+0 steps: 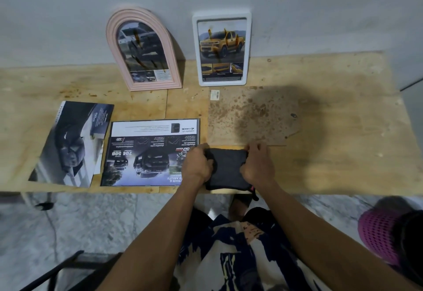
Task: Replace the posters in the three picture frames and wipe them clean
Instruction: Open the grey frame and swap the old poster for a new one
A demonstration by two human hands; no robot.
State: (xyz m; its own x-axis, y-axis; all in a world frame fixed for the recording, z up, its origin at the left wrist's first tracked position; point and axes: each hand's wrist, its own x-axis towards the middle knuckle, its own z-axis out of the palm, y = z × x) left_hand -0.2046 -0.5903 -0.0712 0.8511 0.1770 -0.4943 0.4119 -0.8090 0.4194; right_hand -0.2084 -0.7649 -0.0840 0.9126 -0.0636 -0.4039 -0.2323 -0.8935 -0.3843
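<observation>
Head view: my left hand (198,164) and right hand (257,164) each pinch a side of the dark folded cloth (226,168), ready for wiping, at the wooden worktop's (343,153) near edge. Beyond the cloth, the pink arched frame (143,50) and white rectangular frame (221,49) lean on the wall; the replacement truck poster (148,153) lies just left of the cloth.

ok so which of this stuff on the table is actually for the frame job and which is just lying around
For the job:
- pink arched frame, stained poster inside
- white rectangular frame, stained poster inside
- speckled frame backing board, lying flat
- two loose car posters
- dark cloth, gripped by left hand and right hand

Lying about:
- pink mesh item at the right edge
</observation>
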